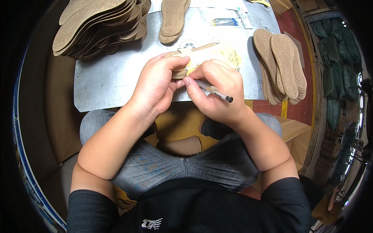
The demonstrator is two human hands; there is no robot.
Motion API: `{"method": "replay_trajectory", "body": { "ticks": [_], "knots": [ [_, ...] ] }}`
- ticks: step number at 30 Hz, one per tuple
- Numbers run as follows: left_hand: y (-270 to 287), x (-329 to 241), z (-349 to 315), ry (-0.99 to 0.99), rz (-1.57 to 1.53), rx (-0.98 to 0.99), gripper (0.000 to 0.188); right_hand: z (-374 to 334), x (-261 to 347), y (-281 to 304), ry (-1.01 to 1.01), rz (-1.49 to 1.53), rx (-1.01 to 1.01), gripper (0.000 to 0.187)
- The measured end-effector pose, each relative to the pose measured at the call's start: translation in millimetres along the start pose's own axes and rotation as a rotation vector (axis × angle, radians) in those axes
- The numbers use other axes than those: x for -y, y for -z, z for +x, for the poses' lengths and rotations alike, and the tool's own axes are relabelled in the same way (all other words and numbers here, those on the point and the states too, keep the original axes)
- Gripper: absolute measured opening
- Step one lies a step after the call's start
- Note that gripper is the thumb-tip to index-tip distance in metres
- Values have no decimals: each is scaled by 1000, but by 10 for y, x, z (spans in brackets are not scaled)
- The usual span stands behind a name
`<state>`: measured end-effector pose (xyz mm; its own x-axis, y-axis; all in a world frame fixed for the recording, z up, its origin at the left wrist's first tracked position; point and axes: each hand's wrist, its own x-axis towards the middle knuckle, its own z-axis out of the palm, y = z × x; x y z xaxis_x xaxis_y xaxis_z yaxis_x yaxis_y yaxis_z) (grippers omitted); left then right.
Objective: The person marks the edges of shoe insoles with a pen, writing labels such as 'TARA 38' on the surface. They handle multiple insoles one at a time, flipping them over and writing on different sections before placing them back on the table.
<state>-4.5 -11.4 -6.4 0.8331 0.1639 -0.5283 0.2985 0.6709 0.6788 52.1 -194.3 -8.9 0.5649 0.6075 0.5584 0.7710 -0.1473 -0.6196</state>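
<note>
Near the front edge of the table, my left hand [153, 83] grips a brown cork-like insole [179, 73], thumb on top and fingers beneath. A pale yellow shoe-sole template [229, 56] with handwriting lies over the insole, covering much of it. My right hand [222, 87] is closed around a clear-barrelled pen [214, 91], its dark end sticking out toward the lower right. The pen's tip is hidden behind my right fingers, close to the edge of the template.
A tall heap of insoles [97, 23] stands at the far left. More insoles lie at the back [173, 21] and in a stack at the right [287, 66]. Several blue pen refills [225, 22] rest on the grey table [112, 81]. A cardboard box [295, 132] sits beside my right leg.
</note>
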Motion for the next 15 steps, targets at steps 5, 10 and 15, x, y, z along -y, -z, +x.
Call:
{"method": "replay_trajectory", "body": {
  "ticks": [5, 10, 15],
  "knots": [
    [22, 7, 0, -4, 17, 10, 12, 5, 10, 5, -6, -5, 12, 12],
    [47, 16, 17, 6, 12, 29, 11, 3, 10, -5, -11, -3, 16, 12],
    [55, 44, 30, -4, 13, 22, 14, 1, 12, -11, -16, -1, 22, 11]
  ]
}}
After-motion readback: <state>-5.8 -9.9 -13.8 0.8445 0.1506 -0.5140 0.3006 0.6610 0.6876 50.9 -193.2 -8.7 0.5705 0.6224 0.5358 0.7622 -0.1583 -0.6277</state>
